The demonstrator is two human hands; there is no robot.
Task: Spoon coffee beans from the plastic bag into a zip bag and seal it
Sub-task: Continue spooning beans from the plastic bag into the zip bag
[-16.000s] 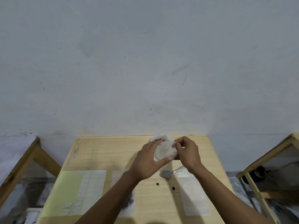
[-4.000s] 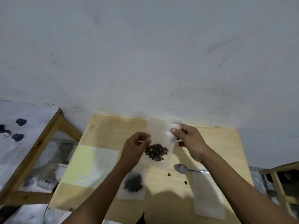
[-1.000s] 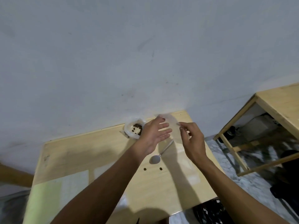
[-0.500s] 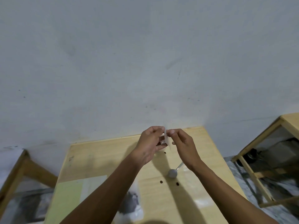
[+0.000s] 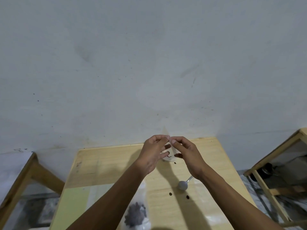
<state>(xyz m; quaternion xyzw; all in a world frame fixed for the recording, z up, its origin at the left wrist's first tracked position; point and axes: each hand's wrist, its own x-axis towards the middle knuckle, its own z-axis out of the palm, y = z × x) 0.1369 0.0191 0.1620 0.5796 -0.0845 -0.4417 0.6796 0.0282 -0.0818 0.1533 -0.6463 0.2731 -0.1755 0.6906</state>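
1. left hand (image 5: 153, 153) and right hand (image 5: 186, 153): thumb and forefinger tips of each pinch the top edge of a clear zip bag (image 5: 167, 147), held above the far end of the desk (image 5: 106, 165); other fingers loosely spread.
2. likely step: opening the mouth. peel one wall each way, keep it upright.
3. spoon (image 5: 183, 185) lies nearer on the desk, stray beans (image 5: 170, 194) beside it; filled bag (image 5: 135, 213) at the near edge.

Clear zip bag (image 5: 166, 140) upright, edge-on, above table.
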